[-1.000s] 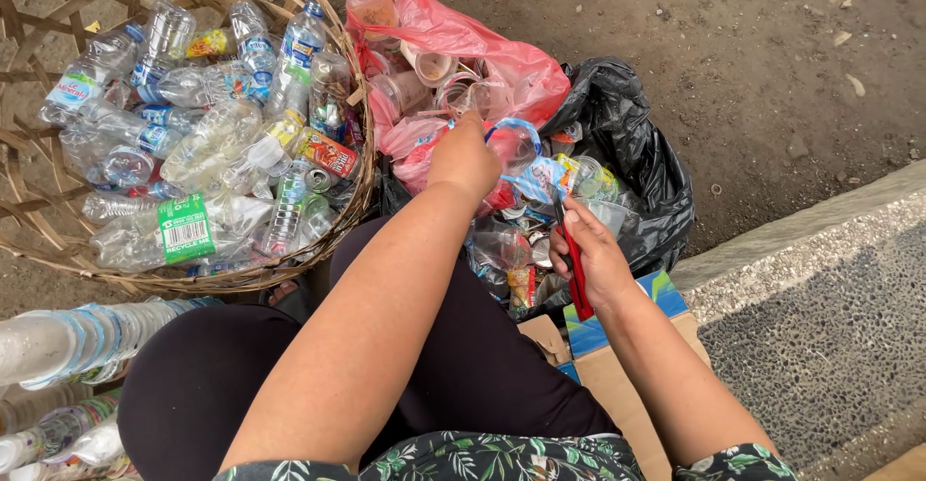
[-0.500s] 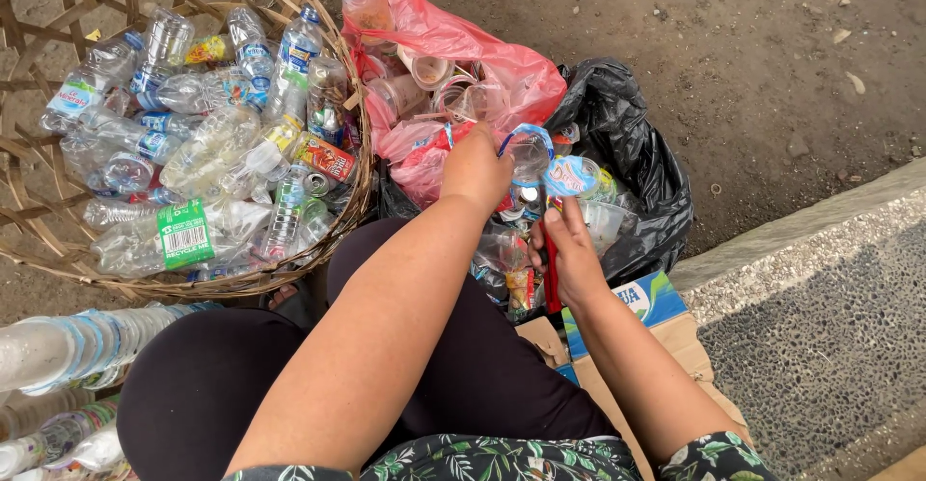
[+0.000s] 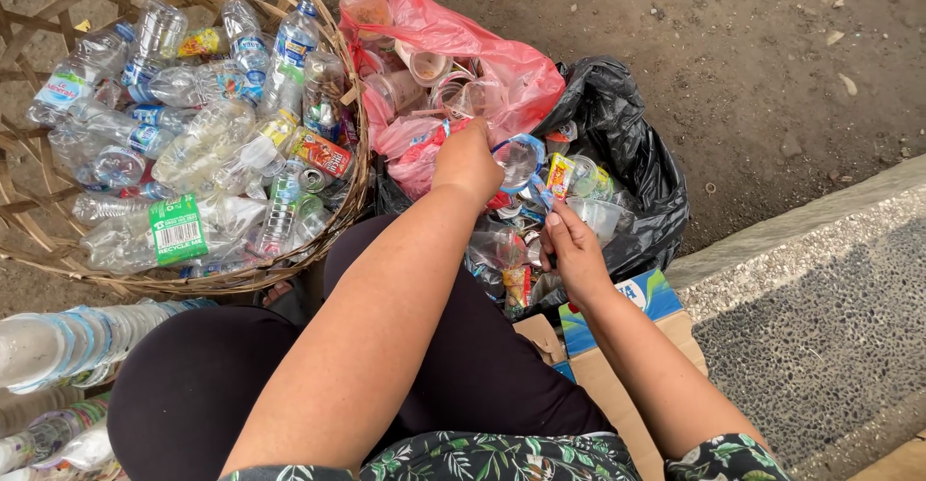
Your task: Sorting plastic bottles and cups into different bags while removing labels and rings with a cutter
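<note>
The left hand (image 3: 470, 161) is closed around a clear plastic cup (image 3: 518, 160), thin-walled and crumpled, with a strip of blue lid film clinging round its rim. The cup lies on its side in the grip, its long axis running left to right and its mouth turned to the right, held just above the open black bag (image 3: 627, 143). The right hand (image 3: 577, 249) sits just near of it, fingers pinched together close to the cup's rim; whether they hold a bit of the film or a small tool I cannot tell. Far and left of the cup, a red plastic bag (image 3: 502, 66) bulges with more cups, and further left a woven basket (image 3: 349, 177) is heaped with clear bottles right up to its edge. A stack of nested cups (image 3: 68, 341) lies at the near left. To the right runs a concrete kerb (image 3: 801, 249), with bare dirt ground (image 3: 772, 47) beyond the bags, the only open room around the hands.
</note>
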